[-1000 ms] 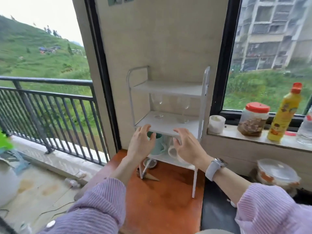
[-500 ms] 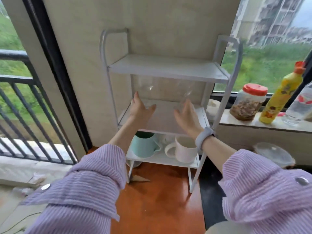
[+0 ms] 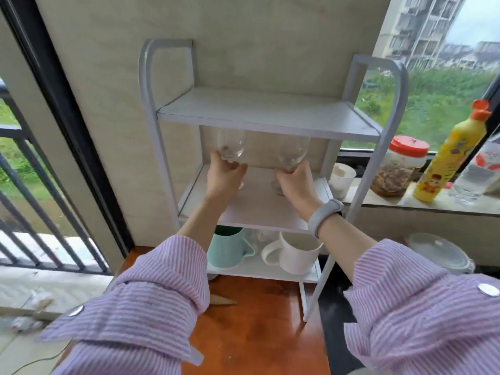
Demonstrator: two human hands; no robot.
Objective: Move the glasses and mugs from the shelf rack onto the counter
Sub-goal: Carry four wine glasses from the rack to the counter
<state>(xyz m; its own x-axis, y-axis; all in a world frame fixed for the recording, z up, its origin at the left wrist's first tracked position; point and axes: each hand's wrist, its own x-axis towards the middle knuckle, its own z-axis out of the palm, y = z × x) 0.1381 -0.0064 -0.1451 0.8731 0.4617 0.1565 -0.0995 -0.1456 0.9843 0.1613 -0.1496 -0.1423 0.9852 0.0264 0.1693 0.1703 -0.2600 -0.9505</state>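
A white three-tier shelf rack (image 3: 270, 115) stands on the orange-brown counter (image 3: 259, 334) against the wall. On its middle shelf stand two clear stemmed glasses. My left hand (image 3: 224, 177) is closed around the stem under the left glass (image 3: 231, 144). My right hand (image 3: 295, 180) grips the right glass (image 3: 293, 151) the same way; both stems are hidden by my fingers. On the bottom shelf sit a mint-green mug (image 3: 228, 250) on the left and a white mug (image 3: 295, 255) on the right. The top shelf holds nothing.
On the windowsill to the right stand a small white cup (image 3: 341, 180), a red-lidded jar (image 3: 400, 166), a yellow bottle (image 3: 451, 155) and a clear water bottle (image 3: 479, 174). A lidded glass bowl (image 3: 438, 253) sits below. A balcony railing (image 3: 40, 212) runs at the left.
Both hands have reached deeper into the middle shelf and closed on the two glasses. My head has moved closer to the rack.
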